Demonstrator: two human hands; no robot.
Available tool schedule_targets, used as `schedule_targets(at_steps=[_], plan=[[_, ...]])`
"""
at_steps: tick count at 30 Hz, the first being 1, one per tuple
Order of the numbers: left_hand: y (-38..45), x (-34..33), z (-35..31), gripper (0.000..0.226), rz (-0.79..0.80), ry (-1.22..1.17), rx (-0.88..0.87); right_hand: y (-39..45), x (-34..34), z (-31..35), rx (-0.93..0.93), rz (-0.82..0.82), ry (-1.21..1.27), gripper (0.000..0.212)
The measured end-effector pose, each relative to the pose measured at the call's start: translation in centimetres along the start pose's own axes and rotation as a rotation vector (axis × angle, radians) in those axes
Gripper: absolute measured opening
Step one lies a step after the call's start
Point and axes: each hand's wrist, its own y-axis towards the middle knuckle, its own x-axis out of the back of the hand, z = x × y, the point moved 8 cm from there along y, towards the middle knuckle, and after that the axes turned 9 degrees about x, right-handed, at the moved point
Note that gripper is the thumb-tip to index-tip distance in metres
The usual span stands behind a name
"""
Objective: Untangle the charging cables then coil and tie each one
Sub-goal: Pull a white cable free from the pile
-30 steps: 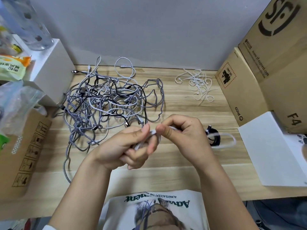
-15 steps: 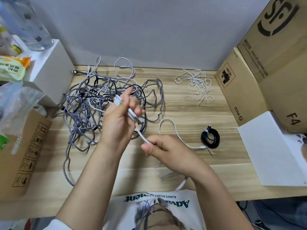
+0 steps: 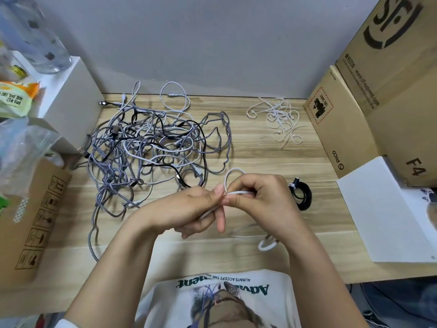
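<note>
White cable smooth, looped, both hands pinching.

Grey wall behind a light wooden desk.

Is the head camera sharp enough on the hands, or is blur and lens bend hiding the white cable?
Head view: the left hand and right hand are fairly sharp, white cable readable; its lower loop smears with motion blur; wide-angle bend curves the cardboard boxes; lighting soft, no glare.

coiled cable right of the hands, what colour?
Black coiled cable, with a white tie; head view.
</note>
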Motion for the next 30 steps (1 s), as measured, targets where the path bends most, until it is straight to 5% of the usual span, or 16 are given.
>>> schedule_targets(at_steps=[4, 8, 11, 15, 18, 30], plan=[[-1.1, -0.7, -1.0, 0.045, 0.274, -0.303, -0.125, 0.4, 0.3, 0.4, 0.035, -0.070, 0.204, 0.023], [-2.3, -1.1, -2.9, 0.031, 0.516, -0.554, -0.310, 0.7, 1.2, 0.7, 0.140, -0.166, 0.033, 0.006], [-2.0, -0.5, -3.4, 0.030, 0.434, -0.595, -0.308, 0.7, 1.7, 0.6, 0.201, -0.230, -0.091, 0.006], [-1.2, 0.8, -3.0, 0.033, 0.206, -0.624, -0.260, 0.6, 1.9, 0.0, 0.259, -0.264, -0.221, 0.050], [-1.3, 1.2, -3.1, 0.032, 0.177, -0.693, -0.280, 0.4, 2.6, -0.6, 0.207, -0.329, -0.118, 0.059], [-1.3, 2.1, -2.9, 0.029, 0.168, -0.763, -0.305, -0.4, 2.3, -4.5, -0.222, -0.475, 0.634, 0.024]])
